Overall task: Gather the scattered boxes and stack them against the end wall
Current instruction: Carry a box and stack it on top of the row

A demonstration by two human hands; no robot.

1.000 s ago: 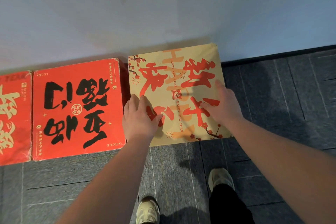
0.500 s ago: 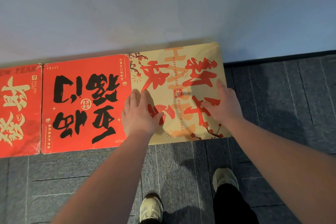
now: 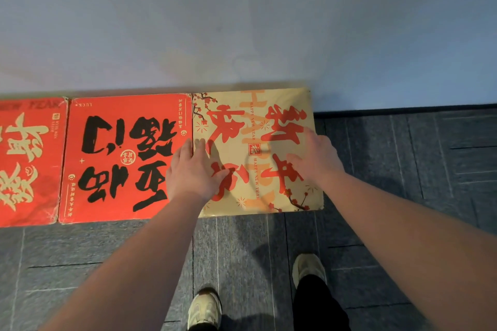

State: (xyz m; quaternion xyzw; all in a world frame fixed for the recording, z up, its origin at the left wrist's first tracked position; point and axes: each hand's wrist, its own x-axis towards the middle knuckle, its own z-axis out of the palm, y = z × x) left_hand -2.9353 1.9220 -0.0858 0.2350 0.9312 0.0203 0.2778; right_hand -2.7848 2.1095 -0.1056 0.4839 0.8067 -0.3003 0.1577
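3 flat boxes sit in a row along the foot of the pale grey wall: the square tan cardboard box with red calligraphy on the right, the square red cardboard box with black calligraphy touching its left edge, and a red box with gold lettering cut off at the frame's left. I have both palms flat on top of the tan box. My left hand lies with fingers straight and spread, its outer fingers reaching over the seam onto the red box. My right hand is blurred, but its fingers look straight and pressing, gripping nothing. I judge the step to be seating this box square. I would push evenly with both palms toward the wall, keep the left edge tight to its neighbour, and watch that my left fingers do not drag the red box askew on the dark grey carpet tiles.
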